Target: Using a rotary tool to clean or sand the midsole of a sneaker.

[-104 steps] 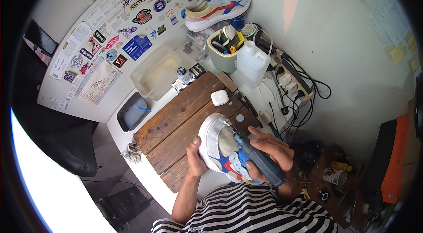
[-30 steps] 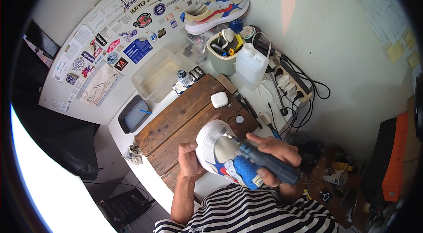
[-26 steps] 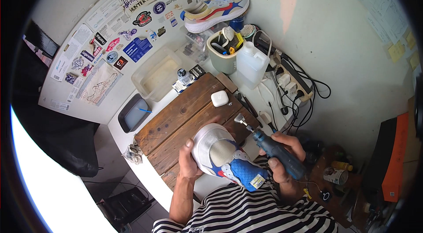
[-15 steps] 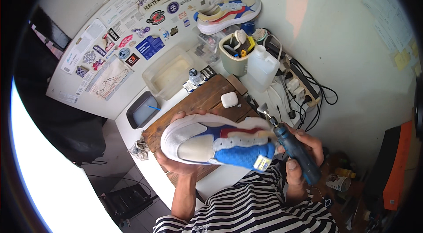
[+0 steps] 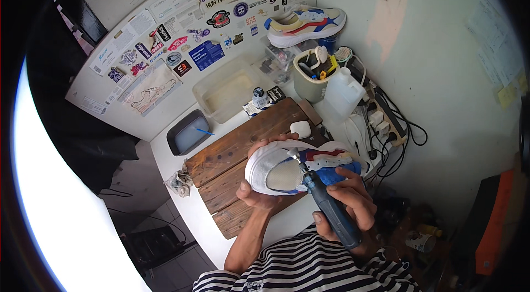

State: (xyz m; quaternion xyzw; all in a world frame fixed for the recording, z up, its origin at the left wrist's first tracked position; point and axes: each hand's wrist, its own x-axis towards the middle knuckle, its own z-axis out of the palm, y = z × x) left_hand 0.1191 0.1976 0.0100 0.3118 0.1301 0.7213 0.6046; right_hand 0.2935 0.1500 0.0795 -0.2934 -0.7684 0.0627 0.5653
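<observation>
Left hand (image 5: 259, 195) grips a sneaker (image 5: 298, 164), right hand (image 5: 345, 203) a rotary tool (image 5: 328, 209) (tub (image 5: 312, 74) holds brushes).

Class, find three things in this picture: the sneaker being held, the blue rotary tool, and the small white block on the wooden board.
sneaker (image 5: 264, 164), head view, on its white toe end.
blue rotary tool (image 5: 330, 210), head view, on the middle of its body.
small white block (image 5: 300, 129), head view, on its top face.

A small shoe-repair workshop is indicated by a wooden work board (image 5: 237, 173), a far tool cup (image 5: 310, 74), a power strip (image 5: 383, 118) at right, and a sticker-covered wall (image 5: 187, 32).
</observation>
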